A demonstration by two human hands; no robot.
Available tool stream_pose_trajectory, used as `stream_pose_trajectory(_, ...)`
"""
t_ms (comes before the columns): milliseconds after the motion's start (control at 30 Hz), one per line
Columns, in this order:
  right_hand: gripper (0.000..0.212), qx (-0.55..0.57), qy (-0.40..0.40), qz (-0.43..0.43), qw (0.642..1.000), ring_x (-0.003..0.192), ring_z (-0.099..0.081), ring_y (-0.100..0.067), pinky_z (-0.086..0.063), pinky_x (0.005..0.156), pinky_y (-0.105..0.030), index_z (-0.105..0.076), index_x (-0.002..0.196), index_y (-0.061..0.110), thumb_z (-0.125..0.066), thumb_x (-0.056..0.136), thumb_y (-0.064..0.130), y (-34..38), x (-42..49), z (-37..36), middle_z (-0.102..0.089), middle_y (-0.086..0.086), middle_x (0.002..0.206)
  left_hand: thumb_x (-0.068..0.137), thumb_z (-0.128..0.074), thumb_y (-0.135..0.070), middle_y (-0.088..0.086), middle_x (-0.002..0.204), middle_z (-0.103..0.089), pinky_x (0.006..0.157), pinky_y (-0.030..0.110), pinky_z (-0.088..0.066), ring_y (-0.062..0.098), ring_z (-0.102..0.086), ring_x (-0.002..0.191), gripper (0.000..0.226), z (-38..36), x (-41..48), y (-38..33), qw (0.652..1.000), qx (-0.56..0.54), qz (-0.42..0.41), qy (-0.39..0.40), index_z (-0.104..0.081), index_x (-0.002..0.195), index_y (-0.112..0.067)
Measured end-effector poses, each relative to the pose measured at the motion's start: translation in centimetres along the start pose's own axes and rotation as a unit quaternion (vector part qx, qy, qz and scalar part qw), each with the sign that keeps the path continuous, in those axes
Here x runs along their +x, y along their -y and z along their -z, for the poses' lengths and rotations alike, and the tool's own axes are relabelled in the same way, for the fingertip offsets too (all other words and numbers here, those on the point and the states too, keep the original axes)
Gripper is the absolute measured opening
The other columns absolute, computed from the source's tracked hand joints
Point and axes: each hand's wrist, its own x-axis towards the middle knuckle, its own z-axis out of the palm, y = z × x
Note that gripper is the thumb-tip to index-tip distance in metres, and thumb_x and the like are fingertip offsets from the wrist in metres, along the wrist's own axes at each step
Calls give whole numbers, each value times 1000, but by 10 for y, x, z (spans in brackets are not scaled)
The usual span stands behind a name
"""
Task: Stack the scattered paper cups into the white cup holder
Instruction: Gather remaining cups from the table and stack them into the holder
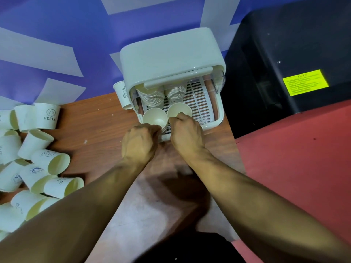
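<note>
Two cup stacks (152,99) lay in white cup holder (171,54). Left hand (140,143), right hand (187,133) each pinched stack's nearest cup. Many loose cups (38,158) lay left; task likely unfinished.

— What can't you make out?
— The fingertips. They tuck under the knuckles where the left hand (140,143) closes on the left cup (154,116) and the right hand (187,132) on the right cup (179,110).
— Inside the cup holder (218,118)?
— Its lid (171,54) hides the tops of both cup stacks (152,97); uncountable. The cup behind it (122,93), at the desk's (98,126) back edge, shows only "Be".
— Elsewhere?
— The loose cups (11,177) at the desk's left edge run out of frame. The yellow label (305,82) is too small to read.
</note>
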Motion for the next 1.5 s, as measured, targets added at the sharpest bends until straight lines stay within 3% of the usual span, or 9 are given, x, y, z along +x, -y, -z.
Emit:
stream_pose_trajectory(100, 9, 15, -9, -12, 1000, 66, -59, -38, -31, 53, -30, -65, 81, 1, -61, 74, -2, 2, -2, -2, -59, -15, 81, 93, -61, -26, 11, 91, -72, 63, 41, -52, 39, -65, 83, 18, -4, 2, 2, 1000, -20, 17, 11, -75, 102, -20)
stream_pose_trajectory(367, 27, 55, -37, 11, 998, 76, -64, -36, -51, 59, -39, -67, 106, 7, -69, 79, 11, 16, -10, 3, -62, -10, 102, 83, -70, -25, 0, 111, -67, 74, 39, -53, 26, -66, 90, 27, 1, -1, 7, 995, -86, 43, 16, -70, 110, -21)
stream_pose_trajectory(500, 20, 77, -61, 47, 994, 71, -63, -37, -52, 55, -40, -67, 100, 9, -67, 80, 13, 36, -13, 10, -62, -9, 98, 83, -55, -38, -5, 113, -64, 68, 35, -50, 24, -64, 90, 34, 16, -15, 13, 994, -95, 49, -10, -70, 110, -23)
stream_pose_trajectory(667, 16, 95, -65, 105, 988, 70, -62, -36, -50, 54, -37, -68, 93, 12, -66, 77, 15, 77, -20, 9, -62, -6, 92, 83, -48, -38, -4, 107, -63, 64, 39, -53, 23, -63, 84, 34, 27, -47, 37, 987, -117, 84, -67, -69, 108, -26)
stream_pose_trajectory(967, 23, 118, 21, 211, 970, 77, -66, -31, -54, 64, -43, -68, 103, 18, -61, 82, 23, 173, -39, -24, -63, -2, 99, 85, -64, -34, -2, 104, -61, 62, 27, -42, 18, -59, 84, 24, 46, -136, 125, 966, -112, 193, -129, -69, 105, -22)
stream_pose_trajectory(1067, 23, 128, 47, 235, 962, 79, -66, -28, -55, 66, -41, -69, 105, 17, -64, 82, 22, 206, -45, -39, -65, -1, 99, 84, -63, -31, -1, 104, -61, 67, 33, -49, 20, -60, 86, 24, 55, -166, 152, 954, -116, 235, -143, -70, 104, -21)
stream_pose_trajectory(1267, 17, 117, 107, 226, 961, 76, -65, -23, -53, 68, -34, -71, 99, 19, -69, 83, 24, 249, -58, -66, -67, 2, 87, 86, -65, -32, -1, 106, -61, 67, 35, -47, 24, -58, 96, 23, 64, -219, 195, 945, -54, 300, -117, -70, 107, -23)
stream_pose_trajectory(1333, 13, 107, 126, 215, 962, 76, -65, -22, -52, 68, -32, -72, 94, 20, -68, 82, 25, 259, -64, -77, -68, 2, 84, 84, -68, -34, -2, 105, -60, 65, 31, -40, 24, -57, 97, 26, 59, -236, 204, 945, -31, 312, -94, -69, 108, -24)
stream_pose_trajectory(1500, 13, 87, 174, 146, 970, 73, -66, -20, -54, 68, -34, -72, 83, 21, -64, 84, 31, 273, -77, -96, -71, 3, 75, 85, -67, -39, 0, 103, -61, 75, 37, -40, 28, -58, 96, 29, 41, -264, 215, 952, -4, 299, -63, -69, 108, -22)
